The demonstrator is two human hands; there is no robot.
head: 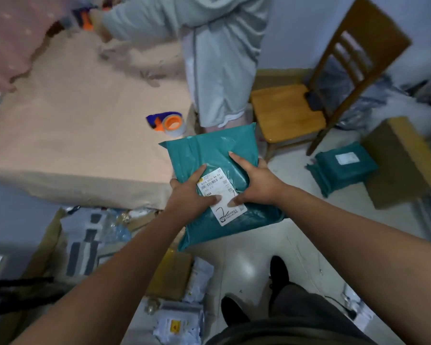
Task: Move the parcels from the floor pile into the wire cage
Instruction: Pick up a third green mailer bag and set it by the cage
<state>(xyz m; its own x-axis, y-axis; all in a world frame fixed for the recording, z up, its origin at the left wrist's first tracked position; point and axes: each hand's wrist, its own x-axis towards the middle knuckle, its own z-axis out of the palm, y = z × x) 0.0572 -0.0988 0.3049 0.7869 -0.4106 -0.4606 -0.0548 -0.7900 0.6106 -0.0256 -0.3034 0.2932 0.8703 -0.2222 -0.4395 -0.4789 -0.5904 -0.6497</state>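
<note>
Pale glossy floor tiles [249,265] are strewn at the lower left with a pile of grey and white plastic mailers and brown cartons [90,242]. A teal plastic mailer parcel [209,155] is held in the air above the floor, just beside the near corner of a broad beige surface [85,115]. It is gripped from both sides: its left edge is clasped by the left hand [189,192] and its right edge by the right hand [259,183]. The fingers [238,159] are closed on the parcel, with both thumbs pressed on a white printed shipping label [223,195] and each index finger laid straight across the top face.

A blue-and-orange tape dispenser [167,123] is seen lying on the surface. A second teal mailer [341,168] is propped on the floor against a brown cardboard box [398,160]. A wooden slatted chair [286,113] is placed beyond them, near a person in pale grey clothing [219,58].
</note>
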